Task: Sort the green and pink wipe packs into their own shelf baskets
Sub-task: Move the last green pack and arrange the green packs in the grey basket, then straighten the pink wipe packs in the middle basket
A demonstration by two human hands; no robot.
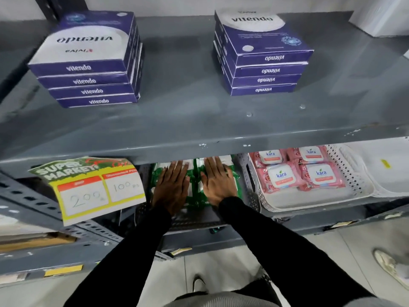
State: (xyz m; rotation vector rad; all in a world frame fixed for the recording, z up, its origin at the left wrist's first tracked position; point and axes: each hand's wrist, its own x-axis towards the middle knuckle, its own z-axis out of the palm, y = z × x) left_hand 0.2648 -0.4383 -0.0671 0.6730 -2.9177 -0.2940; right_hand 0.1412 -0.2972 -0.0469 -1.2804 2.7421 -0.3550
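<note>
Left hand (171, 187): we've got it palm-down, fingers spread flat on the green plastic wipe packs (194, 185), gripping nothing.
Right hand (218, 185): same deal, flat and open, pressed on the packs just beside the left.
Green packs: sitting in the dark perforated plastic basket (188, 218) under the grey metal shelf (199, 120).
Pink packs: four pink Kara wipe packs (297, 171) lie in the white perforated plastic basket (309, 200) right next door.
Extras: a yellow-bordered supermarket price sign (93, 187) hangs to our left; two stacks of purple Vitendo boxes (88, 60) sit up top.

Green packs (194, 187) mostly hidden under hands, far ends behind shelf edge (199, 149).
</note>
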